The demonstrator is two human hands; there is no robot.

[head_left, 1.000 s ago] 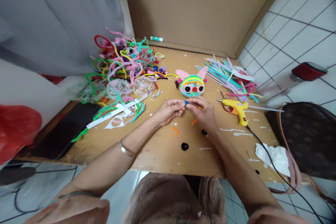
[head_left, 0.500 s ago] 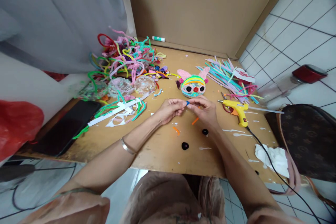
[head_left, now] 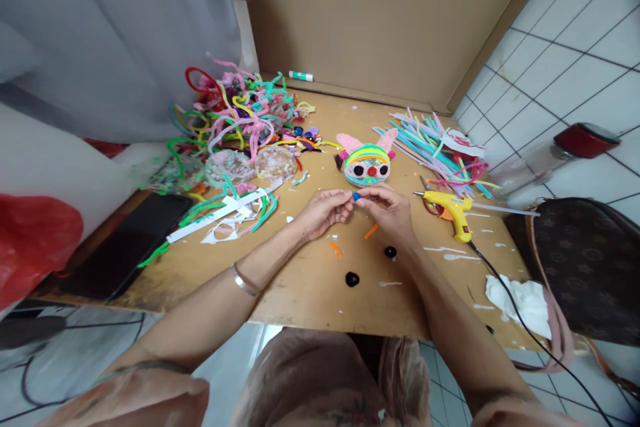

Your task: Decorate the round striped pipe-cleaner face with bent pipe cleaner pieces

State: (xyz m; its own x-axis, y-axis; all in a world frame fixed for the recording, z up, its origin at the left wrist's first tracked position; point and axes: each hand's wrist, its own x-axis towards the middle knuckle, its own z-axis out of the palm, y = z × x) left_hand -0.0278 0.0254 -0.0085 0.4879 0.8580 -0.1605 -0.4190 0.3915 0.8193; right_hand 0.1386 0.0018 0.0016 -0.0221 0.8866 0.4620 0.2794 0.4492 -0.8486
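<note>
Piece of blue material [head_left: 356, 197], small, one item: located above the middle of the table [head_left: 300, 287], between the two hands. Left hand [head_left: 325, 213]: grip pinching the blue piece at the tips of thumb and forefinger, remaining fingers curled; silver bangle [head_left: 243, 280] at the wrist. Right hand [head_left: 390, 215]: grip likewise pinching the blue piece, from the other side. Decorated animal head [head_left: 367, 167], one, just beyond the hands: pink ears, black eyes, red nose, green and yellow bands. Orange strips: one [head_left: 371, 231] beside the right hand, another [head_left: 335, 251] nearer the person. Black discs, two: one [head_left: 391, 252] by the right forearm, one [head_left: 353, 279] nearer the table's front edge. Glue gun [head_left: 457, 208], yellow, lying to the right, clear stick at its rear, black cord trailing. Crumpled white tissue [head_left: 520, 303], near the brown bag [head_left: 585, 273]. Fuzzy stems [head_left: 425, 143], a loose bundle, far right; bottle with red cap [head_left: 586, 142] beyond them. Tangled heap of coloured stems [head_left: 245, 110], far left; clear plastic rounds [head_left: 275, 163] and white paper scraps [head_left: 220, 220] before it. Black slab, phone-like [head_left: 125, 247], left edge. Green-and-white tube [head_left: 301, 76], at the back.
</note>
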